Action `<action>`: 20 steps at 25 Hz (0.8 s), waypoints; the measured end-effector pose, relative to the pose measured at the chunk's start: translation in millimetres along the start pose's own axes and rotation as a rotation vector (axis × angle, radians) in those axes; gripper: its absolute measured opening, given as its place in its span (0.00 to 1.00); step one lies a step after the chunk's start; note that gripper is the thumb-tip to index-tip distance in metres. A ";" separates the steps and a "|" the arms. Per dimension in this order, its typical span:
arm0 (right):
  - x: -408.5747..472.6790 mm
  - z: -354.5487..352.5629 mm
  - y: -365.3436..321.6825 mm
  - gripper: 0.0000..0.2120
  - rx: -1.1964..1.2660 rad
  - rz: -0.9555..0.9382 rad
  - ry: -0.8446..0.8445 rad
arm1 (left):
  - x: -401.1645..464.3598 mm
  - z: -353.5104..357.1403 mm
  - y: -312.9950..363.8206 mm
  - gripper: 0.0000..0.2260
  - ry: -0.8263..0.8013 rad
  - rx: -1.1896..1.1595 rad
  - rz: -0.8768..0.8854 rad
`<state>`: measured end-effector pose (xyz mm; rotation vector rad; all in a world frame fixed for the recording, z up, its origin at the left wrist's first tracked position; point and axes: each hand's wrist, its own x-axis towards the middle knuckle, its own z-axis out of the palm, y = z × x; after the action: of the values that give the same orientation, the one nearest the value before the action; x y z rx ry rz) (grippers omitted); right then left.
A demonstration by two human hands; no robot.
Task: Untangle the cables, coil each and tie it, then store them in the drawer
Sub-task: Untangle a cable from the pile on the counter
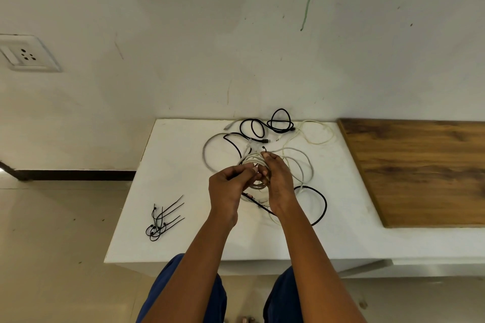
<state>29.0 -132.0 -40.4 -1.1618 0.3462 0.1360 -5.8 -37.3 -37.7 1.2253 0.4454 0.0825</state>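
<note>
Both hands meet over the white bench [183, 165]. Left of them, near the bench's front corner, lies a bunch of black zip ties [161, 220], well apart from the grip. Curled fingers of the left hand [231, 186] pinch a strand, and the right hand [278, 183] grasps a coil of white cable [258, 165] at the middle of the tangle. Black cables [280, 120] loop just beyond; to the right is a wooden board [420, 165]. No writing is readable.
</note>
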 end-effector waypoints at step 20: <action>-2.2 8.8 11.3 0.09 -0.315 -0.089 0.027 | 11.5 4.6 0.6 0.06 0.161 0.498 0.506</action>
<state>25.5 -119.3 -46.4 -1.4894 0.3034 0.0991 6.6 -37.8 -39.2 1.8114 0.2917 0.5310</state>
